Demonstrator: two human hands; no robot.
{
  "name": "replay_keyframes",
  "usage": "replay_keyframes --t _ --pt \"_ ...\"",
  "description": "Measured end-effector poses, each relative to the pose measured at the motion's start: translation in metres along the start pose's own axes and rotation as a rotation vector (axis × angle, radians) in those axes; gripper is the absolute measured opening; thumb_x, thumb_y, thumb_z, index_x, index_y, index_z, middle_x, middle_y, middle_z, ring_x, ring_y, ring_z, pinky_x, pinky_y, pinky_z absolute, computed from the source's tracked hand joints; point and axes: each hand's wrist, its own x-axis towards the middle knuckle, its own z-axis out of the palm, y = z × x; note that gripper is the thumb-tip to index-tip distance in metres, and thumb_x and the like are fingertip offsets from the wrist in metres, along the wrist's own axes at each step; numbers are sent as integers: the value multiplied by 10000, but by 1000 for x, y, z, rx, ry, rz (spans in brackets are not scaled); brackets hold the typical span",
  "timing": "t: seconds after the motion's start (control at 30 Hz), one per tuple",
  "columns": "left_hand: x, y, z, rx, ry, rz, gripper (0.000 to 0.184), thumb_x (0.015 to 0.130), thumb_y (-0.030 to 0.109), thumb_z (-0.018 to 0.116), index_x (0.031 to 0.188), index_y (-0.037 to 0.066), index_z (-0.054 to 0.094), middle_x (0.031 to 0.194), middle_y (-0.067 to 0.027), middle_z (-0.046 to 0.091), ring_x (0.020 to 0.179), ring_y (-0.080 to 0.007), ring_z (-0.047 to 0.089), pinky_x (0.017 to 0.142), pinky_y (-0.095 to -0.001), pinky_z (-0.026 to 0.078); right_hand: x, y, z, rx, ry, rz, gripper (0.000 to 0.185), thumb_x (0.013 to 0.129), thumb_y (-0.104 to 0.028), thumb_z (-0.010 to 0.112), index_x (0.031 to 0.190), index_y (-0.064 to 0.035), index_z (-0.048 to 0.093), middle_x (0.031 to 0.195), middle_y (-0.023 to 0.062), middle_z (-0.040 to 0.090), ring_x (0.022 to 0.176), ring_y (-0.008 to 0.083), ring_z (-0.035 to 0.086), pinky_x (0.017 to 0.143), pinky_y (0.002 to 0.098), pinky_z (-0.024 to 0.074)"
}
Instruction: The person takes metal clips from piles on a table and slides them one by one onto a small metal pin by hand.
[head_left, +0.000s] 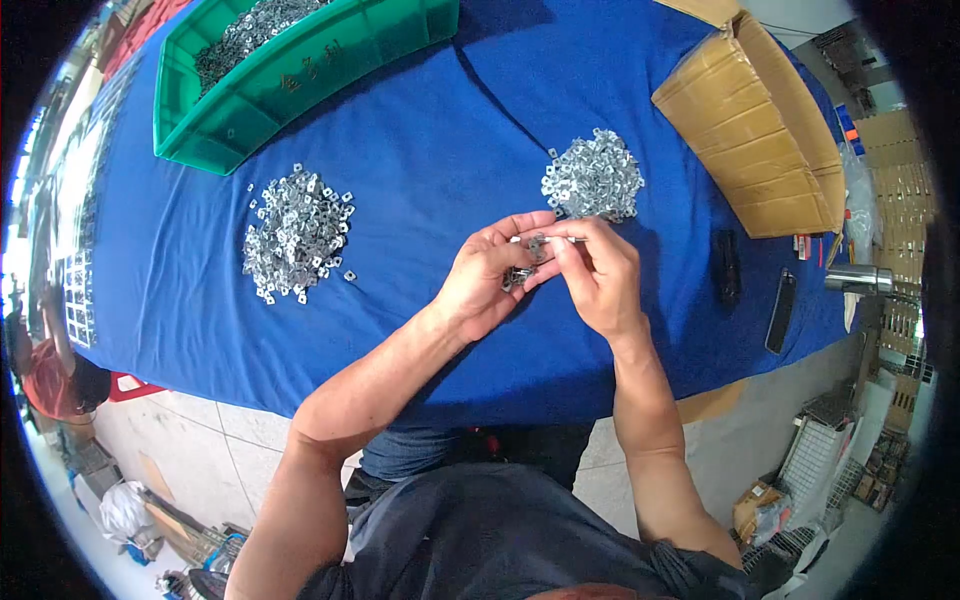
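My left hand (483,275) is cupped above the blue cloth, its fingers curled round several small metal clips (518,277). Close against it, my right hand (603,272) pinches something small and pale between thumb and forefinger, too tiny to name. Just beyond my right hand lies a heap of small silvery metal clips (593,172). A second heap of similar metal pieces (296,235), flat with a hole in them, spreads over the cloth on the left.
A green plastic bin (300,85) holding dark metal pieces stands at the back left. An opened cardboard box (750,130) sits at the right. Near the right edge of the blue cloth (420,150) lie a black phone-like object (781,311) and a dark item (727,266). Someone in red is at far left.
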Motion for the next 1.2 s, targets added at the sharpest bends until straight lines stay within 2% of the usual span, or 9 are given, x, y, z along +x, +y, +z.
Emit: replay_keyframes --t 0.13,0.27,0.33,0.53,0.7,0.83,0.9,1.1,1.2 --pt "1 -1 1 -13 9 2 451 802 -112 478 1249 -60 457 1108 -156 626 1016 -211 633 877 -311 533 5 -7 -4 -204 52 -97 53 906 -12 566 939 15 597 825 136 646 704 238 676 585 320 522" --pt "-3 4 10 -36 -13 -7 475 800 -135 448 1270 -61 433 1134 -181 610 1067 -247 624 928 -345 533 5 -9 -7 -207 55 -120 54 910 -8 561 939 24 594 829 139 647 701 218 684 574 301 526" --pt "-3 5 12 -38 5 3 486 794 -142 442 1274 -66 429 1140 -186 608 1090 -257 614 949 -361 526 6 -15 -6 -37 101 -75 57 918 -5 553 942 33 588 839 142 649 669 201 690 542 280 529" --pt "-1 0 2 -33 -23 9 502 772 -144 444 1269 -73 435 1115 -170 614 1014 -210 626 839 -293 540 0 -3 4 91 36 -3 45 917 -5 555 933 27 581 774 116 612 601 193 677 492 287 511" --pt "-1 -2 1 22 -19 3 502 777 -120 464 1274 -58 492 1133 -137 617 977 -180 616 700 -251 491 2 -2 3 -210 42 -135 39 901 -23 582 927 5 587 769 123 607 613 240 636 531 337 484" --pt "-2 -3 4 51 -19 22 531 770 -130 454 1296 -56 480 1165 -150 610 1008 -188 614 697 -254 491 3 -2 2 -230 36 -152 41 900 -26 585 926 6 587 767 123 610 636 253 642 542 339 490" --pt "-2 -3 5 24 -13 19 564 771 -160 434 1326 -59 440 1148 -172 614 1063 -231 620 887 -310 530 3 0 1 -214 33 -116 44 898 -25 587 931 4 587 771 123 611 637 250 638 551 342 493" --pt "-3 3 8 -23 -21 -36 579 767 -160 423 1338 -61 419 1233 -209 571 1153 -301 580 964 -376 505 8 1 -11 -295 248 35 82 905 -64 595 944 -1 631 806 119 656 625 171 613 563 301 481" --pt "0 15 9 -176 -10 -6 416 877 -16 446 1290 -57 434 1272 -223 547 1166 -326 566 993 -424 480 14 6 -20 -321 288 82 83 900 -68 609 935 5 629 795 108 652 606 159 595 562 296 475"
